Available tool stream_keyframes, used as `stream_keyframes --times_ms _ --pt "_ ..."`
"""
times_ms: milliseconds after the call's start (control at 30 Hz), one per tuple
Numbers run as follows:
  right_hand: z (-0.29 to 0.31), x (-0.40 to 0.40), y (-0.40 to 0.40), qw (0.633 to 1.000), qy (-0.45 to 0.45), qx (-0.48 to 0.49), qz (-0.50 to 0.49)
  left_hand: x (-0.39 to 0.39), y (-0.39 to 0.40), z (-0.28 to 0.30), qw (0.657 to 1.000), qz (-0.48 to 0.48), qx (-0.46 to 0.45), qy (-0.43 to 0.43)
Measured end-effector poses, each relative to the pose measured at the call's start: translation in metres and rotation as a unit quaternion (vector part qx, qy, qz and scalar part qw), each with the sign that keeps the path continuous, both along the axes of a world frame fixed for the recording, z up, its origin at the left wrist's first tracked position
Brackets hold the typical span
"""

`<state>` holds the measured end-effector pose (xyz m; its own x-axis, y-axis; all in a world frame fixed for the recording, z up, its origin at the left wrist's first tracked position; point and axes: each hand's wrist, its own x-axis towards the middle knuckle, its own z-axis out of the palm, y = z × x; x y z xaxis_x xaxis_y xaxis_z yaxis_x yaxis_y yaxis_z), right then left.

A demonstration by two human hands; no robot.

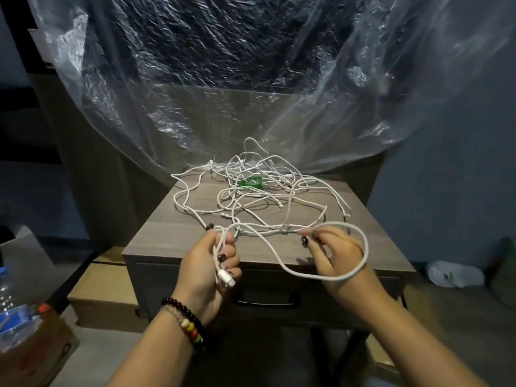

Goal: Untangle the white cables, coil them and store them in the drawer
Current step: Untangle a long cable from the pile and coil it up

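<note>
Head view of a small grey-brown cabinet [167, 238] standing in front of a sheet of clear plastic [251, 79]. A tangle of white cables [259, 188] lies on the cabinet top, spread from the back edge toward the front; a small green object [252, 181] sits within the tangle near the back. The left hand [212, 263], palm up, has its fingers curled round one strand, with a white plug [225, 276] lying across the lower fingers. The right hand [332, 255] pinches a strand between thumb and fingertips just above the front of the cabinet top, and a wide loop of that cable [360, 263] hangs round the back of the hand. Both held strands run back into the tangle. The drawer [349, 300], with a dark handle [268, 300], is closed below the hands. Beaded bracelets [187, 322] circle the left wrist. A cardboard box [36, 347] holding a plastic bottle [8, 297] stands at lower left.
</note>
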<state>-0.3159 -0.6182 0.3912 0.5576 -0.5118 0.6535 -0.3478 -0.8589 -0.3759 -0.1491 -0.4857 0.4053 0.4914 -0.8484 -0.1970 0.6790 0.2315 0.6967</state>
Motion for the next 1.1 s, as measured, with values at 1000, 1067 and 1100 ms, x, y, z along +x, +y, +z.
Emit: stream_keyframes --times_ms 1000,1067,1100 --pt "0.017 -0.037 0.072 0.871 0.477 0.115 0.017 -0.001 0.054 -0.004 0.993 -0.089 0.044 -0.063" --pt "0.024 -0.035 0.074 0.876 0.461 0.137 0.045 0.000 0.056 -0.002 0.990 -0.105 0.045 -0.084" --pt "0.025 -0.034 0.074 0.881 0.447 0.145 0.062 0.000 0.057 -0.001 0.987 -0.116 0.047 -0.105"
